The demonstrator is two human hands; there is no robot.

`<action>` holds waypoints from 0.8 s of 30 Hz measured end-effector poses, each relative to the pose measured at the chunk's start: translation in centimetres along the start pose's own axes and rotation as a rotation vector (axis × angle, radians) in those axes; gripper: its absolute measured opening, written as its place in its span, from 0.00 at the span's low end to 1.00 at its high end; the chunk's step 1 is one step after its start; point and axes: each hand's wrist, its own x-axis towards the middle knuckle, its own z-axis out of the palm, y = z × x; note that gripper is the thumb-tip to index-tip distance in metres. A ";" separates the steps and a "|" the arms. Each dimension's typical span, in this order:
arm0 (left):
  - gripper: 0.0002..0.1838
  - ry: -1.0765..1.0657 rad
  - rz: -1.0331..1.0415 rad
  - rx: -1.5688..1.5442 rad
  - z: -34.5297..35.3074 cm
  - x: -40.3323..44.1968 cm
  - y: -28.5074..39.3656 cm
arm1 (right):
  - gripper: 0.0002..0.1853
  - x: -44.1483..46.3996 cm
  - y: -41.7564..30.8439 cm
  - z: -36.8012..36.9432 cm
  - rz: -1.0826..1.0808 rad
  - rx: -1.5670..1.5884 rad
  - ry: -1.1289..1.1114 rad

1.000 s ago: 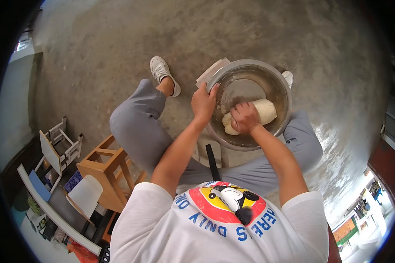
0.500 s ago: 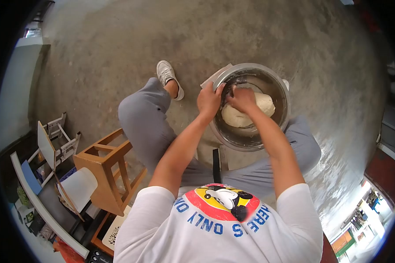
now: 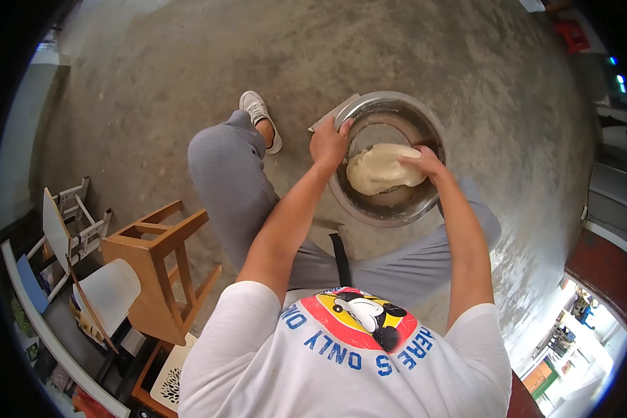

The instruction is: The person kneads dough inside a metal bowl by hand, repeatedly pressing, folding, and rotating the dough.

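Note:
A large metal bowl (image 3: 428, 207) stands between the person's knees, with a pale lump of dough (image 3: 380, 169) inside. My left hand (image 3: 329, 143) grips the bowl's rim at its left side, thumb over the edge. At the right side of the bowl, my right hand (image 3: 426, 164) holds the right end of the dough, its fingers on top of the lump. Thin smears of dough cling to the inner wall of the bowl.
A wooden stool (image 3: 143, 282) lies on its side at the left, near a white chair seat (image 3: 111, 296) and a folding chair (image 3: 57, 223). A flat board (image 3: 324, 120) shows behind the bowl. A red object (image 3: 571, 35) is at the far right.
My right hand has moved from the left part of the bowl to the right end of the dough. The dough has shifted left and changed shape. My left hand stays on the rim.

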 end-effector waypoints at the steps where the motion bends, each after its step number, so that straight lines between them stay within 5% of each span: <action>1: 0.24 0.008 0.014 -0.006 0.2 0.2 -0.1 | 0.34 -0.1 0.1 -0.3 0.064 0.103 -0.099; 4: 0.25 0.020 0.021 -0.010 0.3 0.3 -0.2 | 0.32 -3.3 -0.2 -0.2 0.236 0.173 -0.152; 9: 0.24 -0.025 0.028 0.039 -0.2 -0.1 0.5 | 0.50 -4.5 2.1 2.8 0.036 -0.035 0.011; 17: 0.24 -0.011 0.083 0.015 -0.7 -0.3 0.7 | 0.34 -10.1 -4.9 1.5 -0.357 -0.587 0.165; 24: 0.24 0.007 0.083 -0.013 0.2 0.2 0.1 | 0.26 -10.4 -7.2 3.5 -0.982 -1.279 0.385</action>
